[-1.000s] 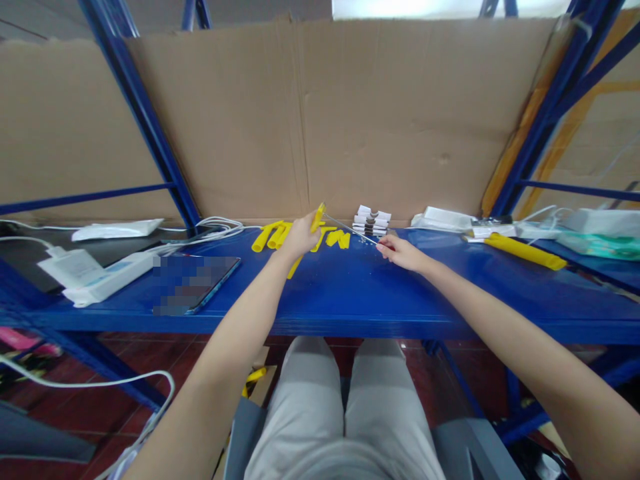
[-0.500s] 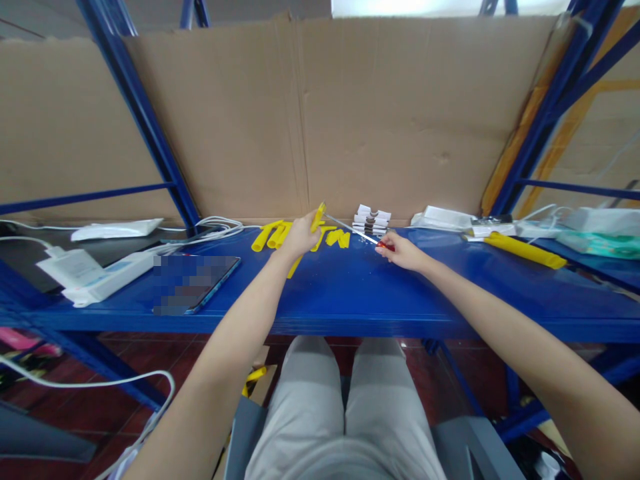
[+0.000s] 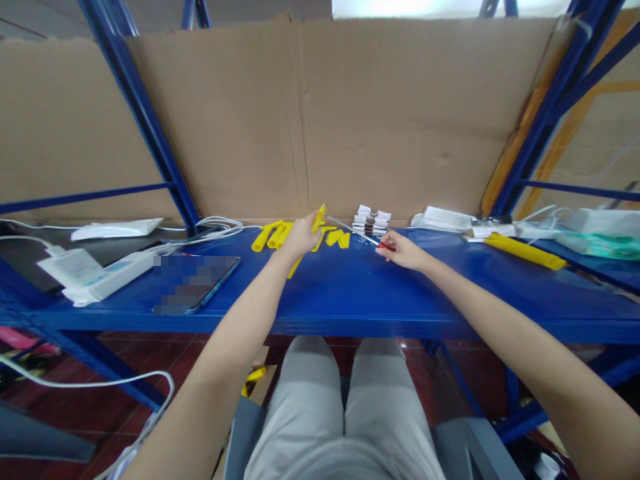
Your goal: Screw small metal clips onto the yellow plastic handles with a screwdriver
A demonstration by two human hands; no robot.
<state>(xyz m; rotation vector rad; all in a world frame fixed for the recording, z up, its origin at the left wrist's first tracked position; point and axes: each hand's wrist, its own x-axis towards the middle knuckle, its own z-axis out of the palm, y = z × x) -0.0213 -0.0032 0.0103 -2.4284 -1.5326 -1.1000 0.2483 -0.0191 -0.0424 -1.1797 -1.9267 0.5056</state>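
My left hand (image 3: 301, 237) is closed around a yellow tube-like piece (image 3: 319, 217), whose end sticks up past the fingers. In my right hand (image 3: 404, 251) is a screwdriver (image 3: 358, 233) with a red handle and a long thin metal shaft. Its shaft slants up and left, the tip at the yellow piece; whether the two touch I cannot tell. Several yellow tubes (image 3: 261, 239) lie left of and behind my left hand, which partly hides them. Short yellow pieces (image 3: 344, 240) rest between the hands, below the shaft.
Behind the screwdriver stands a white stack (image 3: 371, 219) with dark bands. A phone-like device (image 3: 215, 285) and a white power strip (image 3: 115, 277) lie left on the blue table (image 3: 370, 300). At right are a long yellow roll (image 3: 525, 251) and white packages (image 3: 443, 219). Cardboard (image 3: 390, 113) walls the back.
Hardly anything differs. The yellow piece in my left hand and the screwdriver in my right have shifted very slightly; both hands keep their hold.
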